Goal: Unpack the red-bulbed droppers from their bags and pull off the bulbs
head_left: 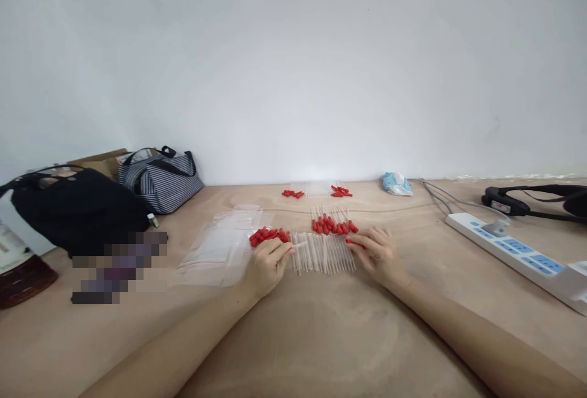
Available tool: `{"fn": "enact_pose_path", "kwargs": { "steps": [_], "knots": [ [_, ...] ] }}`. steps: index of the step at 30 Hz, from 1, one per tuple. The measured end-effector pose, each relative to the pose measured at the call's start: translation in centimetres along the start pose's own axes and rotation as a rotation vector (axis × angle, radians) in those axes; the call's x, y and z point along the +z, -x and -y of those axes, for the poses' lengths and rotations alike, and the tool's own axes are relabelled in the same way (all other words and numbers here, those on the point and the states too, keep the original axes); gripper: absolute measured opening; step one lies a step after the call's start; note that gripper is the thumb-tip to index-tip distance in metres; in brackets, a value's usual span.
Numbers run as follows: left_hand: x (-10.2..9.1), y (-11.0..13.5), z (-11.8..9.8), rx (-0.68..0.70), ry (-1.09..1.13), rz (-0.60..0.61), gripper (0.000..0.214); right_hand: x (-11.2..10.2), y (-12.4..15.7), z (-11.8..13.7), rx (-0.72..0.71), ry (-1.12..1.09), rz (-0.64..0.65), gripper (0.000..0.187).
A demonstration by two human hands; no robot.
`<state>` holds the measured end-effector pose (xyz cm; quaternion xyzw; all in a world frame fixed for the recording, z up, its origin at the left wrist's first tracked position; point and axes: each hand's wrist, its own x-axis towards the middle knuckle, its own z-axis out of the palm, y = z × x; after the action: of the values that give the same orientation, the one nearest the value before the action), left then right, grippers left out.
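Observation:
My left hand [268, 266] is closed in a pinch on a clear dropper tube [301, 244], whose end points to the right. Between the thumb and fingers of my right hand [380, 257] is a red rubber bulb [349, 241], partly hidden by the fingers. A row of bare clear tubes [321, 254] lies on the table between both hands. Just behind it are droppers with red bulbs [324, 224] fitted on their ends. A pile of loose red bulbs [266, 236] lies by my left hand.
Clear zip bags [211, 242] lie left of the bulbs. More red-ended droppers [340, 191] are near the wall, with a blue-white packet [397, 184] beside them. A power strip [513, 254] and black headset [504, 201] are right; a striped bag [167, 181] and black bag [82, 208] left.

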<state>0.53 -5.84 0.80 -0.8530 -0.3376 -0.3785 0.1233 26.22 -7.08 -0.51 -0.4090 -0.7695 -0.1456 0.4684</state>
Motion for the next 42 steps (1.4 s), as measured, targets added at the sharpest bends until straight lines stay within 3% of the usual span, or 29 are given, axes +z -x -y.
{"fn": "enact_pose_path", "kwargs": {
  "steps": [4,8,12,15,21,30,35,42],
  "knots": [
    [1.2,-0.4,-0.9,-0.066,0.045,0.061,0.030,0.7,-0.4,-2.4,0.176,-0.179,0.000,0.026],
    [2.5,-1.2,-1.8,-0.038,0.073,-0.005,0.032,0.9,-0.5,-4.6,0.450,-0.124,-0.038,0.032],
    [3.3,-2.0,-2.0,-0.041,0.069,-0.054,0.022,0.6,-0.1,-6.5,0.693,-0.062,0.003,0.033],
    [3.6,-2.4,-2.1,-0.024,0.048,-0.037,0.020,0.5,0.1,-7.3,0.798,-0.088,0.075,0.033],
    [3.9,-2.7,-2.8,0.059,0.023,0.031,0.027,0.6,-0.1,-6.8,0.735,-0.011,0.189,0.035],
    [2.9,-2.1,-4.3,0.015,0.168,0.116,0.032,0.4,-0.6,-5.9,0.689,0.093,0.317,0.037],
    [1.0,-1.5,-4.2,-0.041,0.112,0.127,0.057,0.6,-0.9,-5.8,0.728,0.099,0.317,0.032],
    [-0.5,-0.2,-3.2,-0.070,0.053,0.159,0.052,1.3,-4.8,-5.0,0.922,0.250,0.504,0.030]
  ]
}}
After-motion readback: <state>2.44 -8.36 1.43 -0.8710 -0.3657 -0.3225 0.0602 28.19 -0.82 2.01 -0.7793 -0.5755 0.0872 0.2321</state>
